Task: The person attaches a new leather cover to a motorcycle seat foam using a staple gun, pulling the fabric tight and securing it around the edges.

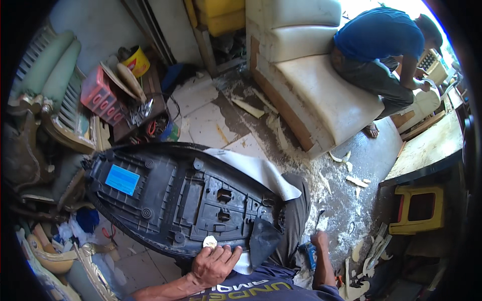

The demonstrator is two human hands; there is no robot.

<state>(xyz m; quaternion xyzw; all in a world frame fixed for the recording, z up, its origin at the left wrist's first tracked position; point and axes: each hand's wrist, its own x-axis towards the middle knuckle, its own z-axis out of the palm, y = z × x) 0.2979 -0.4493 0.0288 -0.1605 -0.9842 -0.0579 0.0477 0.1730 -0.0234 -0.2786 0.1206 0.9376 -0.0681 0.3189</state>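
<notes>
A motorcycle seat (175,193) lies upside down across my lap, its black ribbed plastic base facing up, with a blue label (122,179) on it. My left hand (217,264) is closed over the seat's near edge, next to a small cream piece (210,242) that looks like foam. Light grey cover material (253,170) folds over the far edge, and a black flap (265,242) hangs at the right end. To the right of my leg, my right hand (320,239) is closed, and a thin dark curved tool (320,219) sticks up from it. Its lower part is hidden.
Foam scraps (248,108) and white dust litter the floor. A cream sofa (316,95) stands ahead; a co-worker (379,37) in a blue shirt bends forward there. A yellow stool (417,209) is at right. Carved chair frames (63,125) and a red drawer box (98,93) are left.
</notes>
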